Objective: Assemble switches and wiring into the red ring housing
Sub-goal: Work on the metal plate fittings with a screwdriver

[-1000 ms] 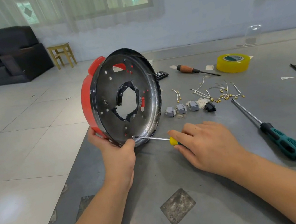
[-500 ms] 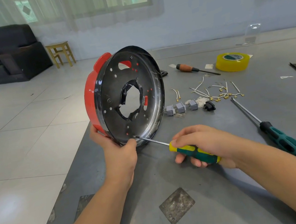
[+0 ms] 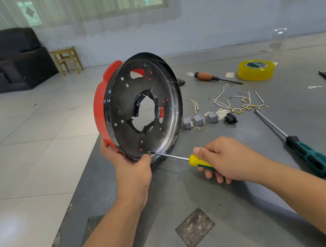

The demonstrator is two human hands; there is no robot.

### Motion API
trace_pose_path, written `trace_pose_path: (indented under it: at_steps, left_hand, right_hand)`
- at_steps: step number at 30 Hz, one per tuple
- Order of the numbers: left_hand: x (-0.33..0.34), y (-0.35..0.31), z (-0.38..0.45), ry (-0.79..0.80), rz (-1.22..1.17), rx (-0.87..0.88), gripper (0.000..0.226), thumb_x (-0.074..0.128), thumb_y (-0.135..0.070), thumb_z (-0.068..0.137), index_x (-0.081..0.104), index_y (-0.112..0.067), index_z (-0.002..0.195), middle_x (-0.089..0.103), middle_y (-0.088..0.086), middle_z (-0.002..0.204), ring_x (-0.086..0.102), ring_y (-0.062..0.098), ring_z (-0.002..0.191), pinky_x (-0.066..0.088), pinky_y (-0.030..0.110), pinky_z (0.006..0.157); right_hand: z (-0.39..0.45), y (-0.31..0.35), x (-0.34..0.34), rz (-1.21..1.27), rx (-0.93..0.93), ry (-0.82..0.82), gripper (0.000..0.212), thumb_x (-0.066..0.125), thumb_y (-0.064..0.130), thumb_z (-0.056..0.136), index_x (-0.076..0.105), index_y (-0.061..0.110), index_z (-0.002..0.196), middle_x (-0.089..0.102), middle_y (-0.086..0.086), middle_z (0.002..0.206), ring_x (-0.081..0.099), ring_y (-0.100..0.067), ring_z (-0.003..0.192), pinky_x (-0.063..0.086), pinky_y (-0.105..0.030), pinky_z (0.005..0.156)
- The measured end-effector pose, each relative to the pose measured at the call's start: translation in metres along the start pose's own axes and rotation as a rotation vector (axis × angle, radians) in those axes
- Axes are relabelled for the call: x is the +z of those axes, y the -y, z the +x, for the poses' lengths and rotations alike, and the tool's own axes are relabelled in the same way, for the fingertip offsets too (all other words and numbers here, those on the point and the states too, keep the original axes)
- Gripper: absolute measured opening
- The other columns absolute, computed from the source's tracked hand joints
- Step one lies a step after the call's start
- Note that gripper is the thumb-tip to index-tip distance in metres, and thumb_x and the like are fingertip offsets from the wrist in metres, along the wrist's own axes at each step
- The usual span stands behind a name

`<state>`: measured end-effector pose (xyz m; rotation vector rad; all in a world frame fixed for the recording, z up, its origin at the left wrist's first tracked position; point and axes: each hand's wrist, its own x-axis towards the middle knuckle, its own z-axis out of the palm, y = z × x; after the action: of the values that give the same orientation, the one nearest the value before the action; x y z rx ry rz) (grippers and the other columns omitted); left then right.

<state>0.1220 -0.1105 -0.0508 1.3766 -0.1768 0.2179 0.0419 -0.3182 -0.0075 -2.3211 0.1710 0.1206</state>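
Red plastic backs the round ring housing point(image 3: 102, 111), which is stood on edge at the grey metal table's point(image 3: 225, 209) left edge, its dark steel plate point(image 3: 145, 109) facing right. The lower rim is gripped by the left hand point(image 3: 131, 171); the yellow-and-green-handled screwdriver point(image 3: 196, 162) is clasped in the right hand point(image 3: 225, 158). The tip should be kept square in the screw, pressure applied along the shaft, and the housing braced against turning.

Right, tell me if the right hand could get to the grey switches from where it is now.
Probably yes. The grey switches lie in the open on the table, just beyond the right hand, with nothing between. But that hand grips the yellow-handled screwdriver, so it would need to set it down first.
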Motion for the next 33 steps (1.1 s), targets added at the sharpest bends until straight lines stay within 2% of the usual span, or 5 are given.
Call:
trace_pose_path:
  at_steps: [7,12,17,23,33]
  left_hand:
    - [0.0004,0.0004,0.0000,-0.008,-0.005,-0.006,0.093,0.060,0.001,0.071,0.024,-0.041,0.146,0.059,-0.012,0.124,0.062,0.005,0.092,0.054,0.041,0.078]
    - [0.0002,-0.0041,-0.0013,-0.022,-0.028,-0.035,0.096,0.060,0.004,0.072,0.023,-0.045,0.146,0.054,-0.007,0.141,0.060,0.011,0.115,0.048,0.057,0.111]
    - [0.0009,-0.0050,-0.0028,-0.023,-0.014,-0.036,0.095,0.060,0.004,0.072,0.024,-0.045,0.146,0.054,-0.008,0.140,0.060,0.011,0.113,0.046,0.064,0.111]
    - [0.0005,-0.0043,-0.0021,-0.034,-0.047,-0.047,0.095,0.061,0.005,0.071,0.028,-0.049,0.142,0.054,-0.010,0.138,0.060,0.017,0.125,0.045,0.059,0.113]
    - [0.0009,-0.0049,-0.0014,-0.025,-0.029,-0.057,0.095,0.063,0.000,0.071,0.028,-0.055,0.139,0.057,-0.020,0.132,0.061,0.012,0.121,0.048,0.060,0.112]
  right_hand:
    - [-0.0040,0.0001,-0.0019,-0.168,-0.073,-0.074,0.041,0.082,0.054,0.076,0.051,0.032,0.093,0.065,0.004,0.096,0.065,-0.011,0.063,0.053,-0.030,0.055]
    - [-0.0026,-0.0030,-0.0041,-0.385,-0.140,-0.181,0.038,0.066,0.064,0.086,0.054,0.029,0.091,0.066,0.007,0.085,0.063,-0.020,0.077,0.051,-0.036,0.064]
    - [-0.0022,-0.0035,-0.0027,-0.449,-0.168,-0.164,0.051,0.039,0.066,0.100,0.063,0.024,0.086,0.072,0.003,0.076,0.065,-0.019,0.072,0.056,-0.042,0.070]
    - [0.0006,-0.0050,-0.0003,-0.339,-0.208,-0.106,0.040,0.070,0.063,0.081,0.050,0.037,0.104,0.062,0.016,0.101,0.062,-0.015,0.092,0.056,-0.038,0.080]
    - [-0.0008,-0.0012,-0.0005,-0.554,-0.226,-0.169,0.055,0.041,0.071,0.096,0.055,0.019,0.084,0.064,0.001,0.072,0.060,-0.025,0.073,0.047,-0.033,0.060]
